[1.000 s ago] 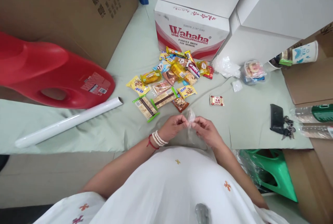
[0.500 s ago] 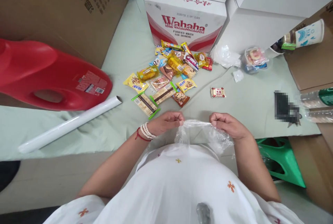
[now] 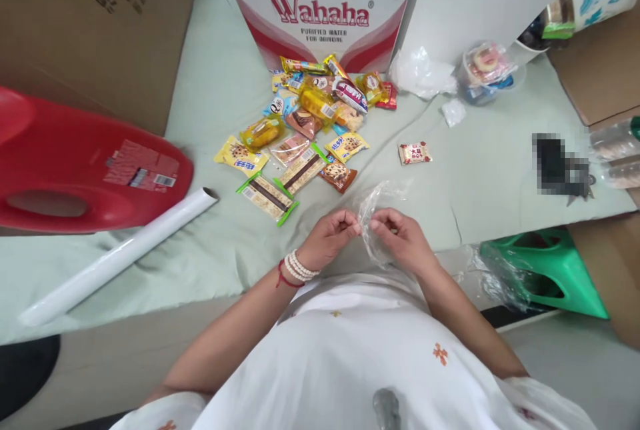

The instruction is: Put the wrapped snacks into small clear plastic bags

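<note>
Both my hands are close together above the near edge of the pale green table cover (image 3: 225, 117). My left hand (image 3: 333, 237) and my right hand (image 3: 400, 238) each pinch the rim of a clear plastic bag (image 3: 373, 207), which stands crumpled between them. A pile of wrapped snacks (image 3: 310, 123) lies just beyond my hands, with a single red-and-white snack packet (image 3: 415, 153) lying apart to the right. White bead bracelets and a red string circle my left wrist.
A Wahaha water carton (image 3: 320, 7) stands behind the snacks. A red plastic jug (image 3: 90, 170) and a white paper roll (image 3: 120, 257) lie left. At right are a bagged container (image 3: 484, 70), a dark blurred object (image 3: 555, 163), bottles (image 3: 615, 150) and a green stool (image 3: 545, 270).
My hands pulled the bag's rim wide apart half a second ago, then came back together, bunching the bag between them. The view has tilted downward.
</note>
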`<state>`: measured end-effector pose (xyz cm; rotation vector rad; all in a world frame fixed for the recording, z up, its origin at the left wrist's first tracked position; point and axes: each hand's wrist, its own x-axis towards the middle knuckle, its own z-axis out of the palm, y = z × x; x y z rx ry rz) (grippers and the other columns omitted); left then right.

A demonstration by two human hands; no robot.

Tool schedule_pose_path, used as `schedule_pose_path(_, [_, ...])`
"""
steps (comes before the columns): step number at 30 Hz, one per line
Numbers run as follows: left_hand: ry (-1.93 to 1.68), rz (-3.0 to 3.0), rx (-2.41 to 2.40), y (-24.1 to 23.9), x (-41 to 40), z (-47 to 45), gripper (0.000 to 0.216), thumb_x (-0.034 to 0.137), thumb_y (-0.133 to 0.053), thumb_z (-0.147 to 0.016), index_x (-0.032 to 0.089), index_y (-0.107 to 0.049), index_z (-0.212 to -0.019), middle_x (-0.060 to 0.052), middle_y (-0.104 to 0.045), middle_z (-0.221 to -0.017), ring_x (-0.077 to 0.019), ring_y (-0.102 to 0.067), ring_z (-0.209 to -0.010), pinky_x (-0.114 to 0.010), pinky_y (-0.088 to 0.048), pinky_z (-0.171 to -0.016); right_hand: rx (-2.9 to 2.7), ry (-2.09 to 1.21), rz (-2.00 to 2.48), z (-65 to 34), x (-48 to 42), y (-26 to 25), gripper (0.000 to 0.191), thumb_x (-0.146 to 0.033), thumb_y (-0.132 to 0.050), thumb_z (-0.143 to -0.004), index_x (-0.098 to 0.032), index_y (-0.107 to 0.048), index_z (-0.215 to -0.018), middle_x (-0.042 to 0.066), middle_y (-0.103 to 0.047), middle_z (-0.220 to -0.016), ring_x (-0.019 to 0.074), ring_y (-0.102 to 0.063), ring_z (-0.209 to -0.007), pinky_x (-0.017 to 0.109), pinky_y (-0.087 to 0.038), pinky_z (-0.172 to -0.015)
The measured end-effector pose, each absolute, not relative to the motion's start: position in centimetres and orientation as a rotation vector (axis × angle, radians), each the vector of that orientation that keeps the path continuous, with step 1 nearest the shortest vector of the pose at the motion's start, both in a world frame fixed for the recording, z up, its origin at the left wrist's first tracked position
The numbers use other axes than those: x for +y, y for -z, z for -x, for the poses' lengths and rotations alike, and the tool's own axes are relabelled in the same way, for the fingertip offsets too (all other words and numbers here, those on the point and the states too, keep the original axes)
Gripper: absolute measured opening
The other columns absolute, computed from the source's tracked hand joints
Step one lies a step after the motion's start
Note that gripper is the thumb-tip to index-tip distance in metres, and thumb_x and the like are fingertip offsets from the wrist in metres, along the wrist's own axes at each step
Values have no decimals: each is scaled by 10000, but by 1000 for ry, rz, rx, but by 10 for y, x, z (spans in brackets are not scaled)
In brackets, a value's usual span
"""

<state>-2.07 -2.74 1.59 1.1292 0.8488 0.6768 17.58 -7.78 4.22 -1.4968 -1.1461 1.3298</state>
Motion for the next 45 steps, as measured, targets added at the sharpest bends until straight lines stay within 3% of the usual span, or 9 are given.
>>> schedule_pose_path(7, [-716, -963, 884, -7, -27, 29, 400, 534, -784, -824, 176, -614, -768, 9, -583, -752, -133, -527, -741, -275, -451, -737, -943, -1572, 1423, -187, -63, -33, 338, -493, -787, -798, -202, -643, -705, -47, -442, -575, 85, -319, -522, 224, -246, -489])
schedule_pose_path(11, [-778, -694, 909, -9, -23, 35, 340, 414, -854, -737, 171, -616, -754, -28, -631, -999, -134, -576, -840, -269, -520, -738, -755, -1509, 1400, -207, -65, -31, 301, -422, -807, -721, -205, -638, -598, -23, -494, -563, 100, -386, -520, 233, -331, -505])
schedule_pose_path(15, [-722, -568, 819, -21, -20, 37, 293, 339, -810, -750, 174, -568, -749, -86, -618, -1335, -209, -631, -1053, -348, -580, -825, -743, -1478, 1327, -212, -67, -24, 263, -390, -820, -683, -209, -662, -577, 54, -692, -814, 178, -592, -735, 277, -472, -650])
schedule_pose_path(20, [-746, -649, 799, -25, -12, 30, 431, 356, -825, -665, 218, -607, -1010, -113, -615, -1380, -259, -647, -1128, -348, -556, -847, -1008, -1469, 1272, -207, -67, -27, 289, -379, -769, -811, -197, -626, -638, 90, -761, -1078, 223, -662, -948, 328, -491, -846])
schedule_pose_path(23, [-626, -890, 946, -24, -4, 20, 621, 386, -889, -653, 216, -620, -1187, -102, -680, -1250, -225, -654, -1021, -320, -524, -819, -1232, -1457, 1269, -207, -67, -36, 281, -354, -748, -850, -198, -605, -664, 103, -754, -1135, 243, -668, -977, 340, -489, -844])
schedule_pose_path(25, [-621, -1000, 1020, -21, 0, 12, 478, 473, -873, -700, 177, -668, -1014, -47, -708, -939, -167, -613, -802, -278, -476, -706, -1339, -1404, 1274, -210, -69, -41, 268, -341, -738, -864, -200, -601, -682, 101, -747, -1151, 237, -667, -973, 332, -489, -837])
schedule_pose_path(28, [-841, -940, 1085, -17, 1, 2, 486, 634, -753, -803, 178, -596, -740, 45, -507, -619, -94, -421, -575, -238, -337, -550, -1334, -1335, 1301, -220, -76, -41, 307, -384, -732, -887, -201, -589, -686, 86, -743, -1096, 214, -658, -951, 312, -491, -840])
schedule_pose_path(37, [-941, -933, 1092, -16, -22, -5, 507, 688, -668, -872, 192, -699, -976, 59, -473, -628, -73, -341, -482, -231, -250, -435, -557, -1570, 1344, -226, -61, -19, 636, -797, -671, -812, -228, -723, -1091, 100, -742, -1031, 229, -695, -924, 352, -587, -792])
schedule_pose_path(45, [-895, -967, 1167, -4, -29, 7, 575, 679, -594, -925, 190, -745, -1188, 12, -592, -676, -104, -421, -533, -243, -334, -478, -563, -1292, 1406, -200, -15, -16, 429, -505, -918, -632, -200, -679, -815, -46, -562, -670, 93, -467, -571, 208, -372, -474])
